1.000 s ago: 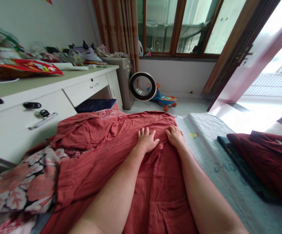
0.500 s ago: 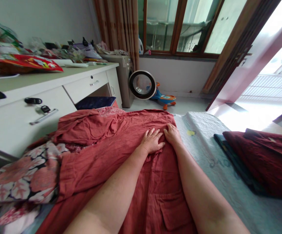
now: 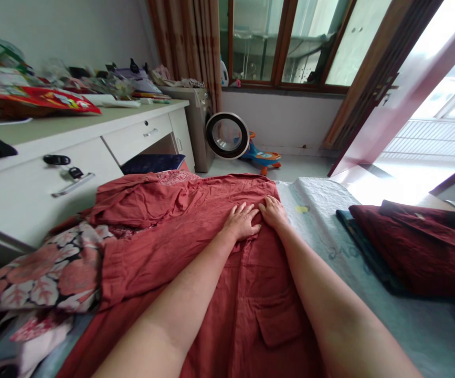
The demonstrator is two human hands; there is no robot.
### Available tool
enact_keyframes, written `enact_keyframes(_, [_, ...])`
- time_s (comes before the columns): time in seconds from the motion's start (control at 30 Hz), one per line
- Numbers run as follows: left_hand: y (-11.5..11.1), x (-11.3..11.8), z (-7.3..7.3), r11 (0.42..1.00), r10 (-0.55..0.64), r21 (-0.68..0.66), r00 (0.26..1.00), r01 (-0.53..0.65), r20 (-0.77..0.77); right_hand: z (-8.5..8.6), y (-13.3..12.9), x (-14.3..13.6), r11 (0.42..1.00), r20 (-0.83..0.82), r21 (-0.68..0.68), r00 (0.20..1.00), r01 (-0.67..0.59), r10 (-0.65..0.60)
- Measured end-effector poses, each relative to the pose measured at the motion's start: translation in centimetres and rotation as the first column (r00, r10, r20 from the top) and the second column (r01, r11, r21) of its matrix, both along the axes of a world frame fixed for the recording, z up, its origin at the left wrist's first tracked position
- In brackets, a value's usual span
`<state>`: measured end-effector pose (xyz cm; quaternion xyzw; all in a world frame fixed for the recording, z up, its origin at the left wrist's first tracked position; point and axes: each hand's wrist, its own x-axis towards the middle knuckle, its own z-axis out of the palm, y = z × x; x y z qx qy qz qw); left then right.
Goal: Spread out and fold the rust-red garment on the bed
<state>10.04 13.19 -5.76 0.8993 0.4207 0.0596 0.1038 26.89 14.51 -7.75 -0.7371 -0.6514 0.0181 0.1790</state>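
A rust-red garment (image 3: 172,257) with a flap pocket lies spread over the bed in front of me, its cloth creased. My left hand (image 3: 242,221) rests flat on its upper part, fingers spread. Close beside it, my right hand (image 3: 273,211) lies on the garment's right edge, fingers stretched forward over the cloth. Neither hand lifts any fabric. Under the garment's left side a flower-patterned cloth (image 3: 50,275) sticks out in a heap.
Folded dark red clothes (image 3: 412,247) lie on the pale blue bed cover (image 3: 329,273) at right. A white desk (image 3: 77,184) with a cluttered top stands at left. Beyond are a washing machine with its round door (image 3: 227,135) ajar and a blue-orange ride-on toy (image 3: 264,156).
The view has shifted slightly. Both hands stay on nearly the same spot of the garment, lying flat as before; the cloth looks almost unchanged.
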Motion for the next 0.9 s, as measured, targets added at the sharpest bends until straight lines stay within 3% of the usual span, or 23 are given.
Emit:
enact_keyframes(0.33, [0.2,0.2,-0.4,1.000,0.001,0.021,1.000,-0.001,0.006,0.0,-2.4,0.3,0.998,-0.006,-0.016,0.999,-0.055,0.054])
enact_keyframes(0.57, [0.7,0.4,-1.5,0.999,0.007,0.051,1.000,-0.008,0.026,-0.1,-7.6,0.0,0.992,-0.044,-0.074,0.994,-0.099,0.096])
enact_keyframes(0.67, [0.5,0.3,-1.4,0.995,0.017,0.094,0.999,-0.021,0.050,0.1,-10.5,-0.6,0.989,-0.057,-0.100,0.993,-0.105,0.100])
enact_keyframes(0.8, [-1.9,0.3,0.2,0.981,0.037,0.184,0.993,-0.057,0.108,0.5,-14.6,-1.6,0.986,-0.025,-0.094,0.991,-0.136,0.134])
enact_keyframes(0.9, [-6.1,-0.1,1.4,0.957,-0.103,0.285,0.982,0.054,0.158,0.9,-17.6,-2.5,0.987,-0.009,-0.106,0.992,-0.124,0.124])
